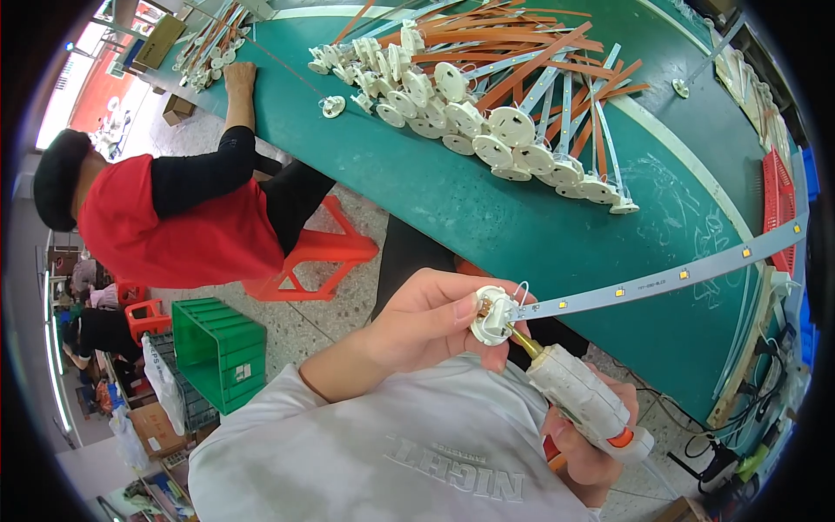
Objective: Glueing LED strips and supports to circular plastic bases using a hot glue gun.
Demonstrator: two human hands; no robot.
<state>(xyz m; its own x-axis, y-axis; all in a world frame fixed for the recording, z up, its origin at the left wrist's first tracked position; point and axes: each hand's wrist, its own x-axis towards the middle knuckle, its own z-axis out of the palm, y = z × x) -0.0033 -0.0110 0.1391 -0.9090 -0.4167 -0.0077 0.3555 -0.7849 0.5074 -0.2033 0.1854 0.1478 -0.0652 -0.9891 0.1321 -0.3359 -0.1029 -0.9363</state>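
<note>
The left hand (422, 315) pinched a white cap (497, 313); the right hand (584, 454) wrapped around a white tool (581, 393). Capped strips (511, 127) crowded upper centre, a green crate (230, 341) lower left.

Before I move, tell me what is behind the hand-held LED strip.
The green tabletop shows on both sides of the LED strip, and a red basket shows behind its far end. The strip covers part of both; anything hidden there cannot be told.

Left grip (424, 315) on cap (495, 330), right grip (584, 452) on tool (577, 388)
</note>
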